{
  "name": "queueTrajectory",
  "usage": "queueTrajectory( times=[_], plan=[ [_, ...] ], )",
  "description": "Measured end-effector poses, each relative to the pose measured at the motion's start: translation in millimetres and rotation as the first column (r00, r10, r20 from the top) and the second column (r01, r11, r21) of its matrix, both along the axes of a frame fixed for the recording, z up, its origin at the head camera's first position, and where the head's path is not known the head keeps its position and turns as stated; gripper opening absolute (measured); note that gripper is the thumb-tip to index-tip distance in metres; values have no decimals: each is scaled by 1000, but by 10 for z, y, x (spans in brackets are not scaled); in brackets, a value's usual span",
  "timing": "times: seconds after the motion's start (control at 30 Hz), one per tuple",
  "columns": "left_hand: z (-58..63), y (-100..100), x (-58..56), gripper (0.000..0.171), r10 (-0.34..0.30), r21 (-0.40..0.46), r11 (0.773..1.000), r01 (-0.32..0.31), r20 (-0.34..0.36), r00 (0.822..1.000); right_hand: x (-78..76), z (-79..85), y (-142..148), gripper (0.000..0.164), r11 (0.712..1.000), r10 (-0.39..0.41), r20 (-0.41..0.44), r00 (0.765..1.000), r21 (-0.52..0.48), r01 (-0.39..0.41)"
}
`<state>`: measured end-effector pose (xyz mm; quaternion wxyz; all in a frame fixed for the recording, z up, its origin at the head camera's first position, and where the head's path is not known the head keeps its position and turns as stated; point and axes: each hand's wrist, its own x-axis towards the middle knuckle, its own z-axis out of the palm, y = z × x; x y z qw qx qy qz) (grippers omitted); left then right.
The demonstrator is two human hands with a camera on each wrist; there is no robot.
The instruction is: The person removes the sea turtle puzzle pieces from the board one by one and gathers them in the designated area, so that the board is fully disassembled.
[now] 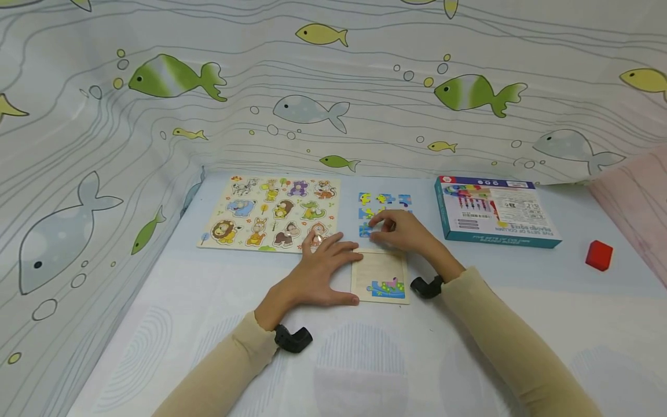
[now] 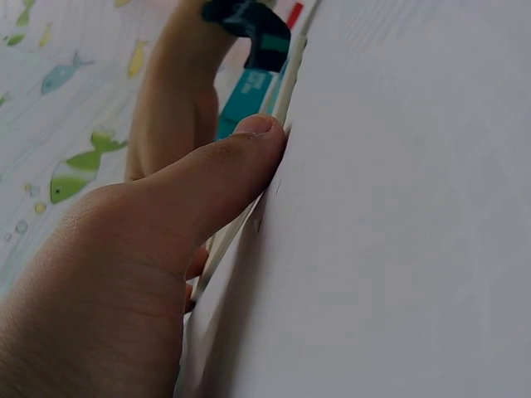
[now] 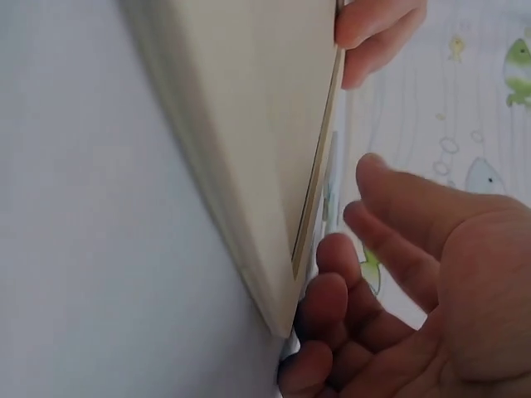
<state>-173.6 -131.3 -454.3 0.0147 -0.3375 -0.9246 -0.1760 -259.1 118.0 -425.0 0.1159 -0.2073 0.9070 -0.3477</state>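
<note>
A small wooden puzzle tray (image 1: pixel 375 266) lies before me, with a few joined blue, green and pink pieces (image 1: pixel 388 288) in its lower right corner. My left hand (image 1: pixel 323 272) spreads along the tray's left side. Its thumb (image 2: pixel 241 153) touches the tray's edge in the left wrist view, and a fingertip meets the upper left corner. Beyond the tray lie several loose jigsaw pieces (image 1: pixel 385 198). Over them hovers my right hand (image 1: pixel 398 229), thumb and forefinger apart beside the lower left blue piece (image 1: pixel 365 231). The right wrist view shows nothing between them; the other fingers curl loosely.
A wooden board (image 1: pixel 334 202) with animal pictures lies left of the loose pieces, partly under my left fingers. At the right are a flat teal-edged box (image 1: pixel 500 214) and a red block (image 1: pixel 599 256). Fish-patterned cloth (image 1: pixel 385 133) rises behind the table.
</note>
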Motion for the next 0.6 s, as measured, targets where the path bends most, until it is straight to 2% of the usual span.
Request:
queueTrajectory(
  times=[0.17,0.33,0.6],
  plan=[
    [-8,5,-4,83,3,4,1000,-3,-5,1000,68,-9,110,25,995,86,5,996,-53,-85],
    [-1,4,4,82,9,1,1000,-9,-3,1000,200,-14,235,17,973,210,4,978,-94,-209],
    [6,0,4,82,4,5,1000,-4,-8,1000,448,25,298,15,940,338,22,941,-47,-337]
  ],
)
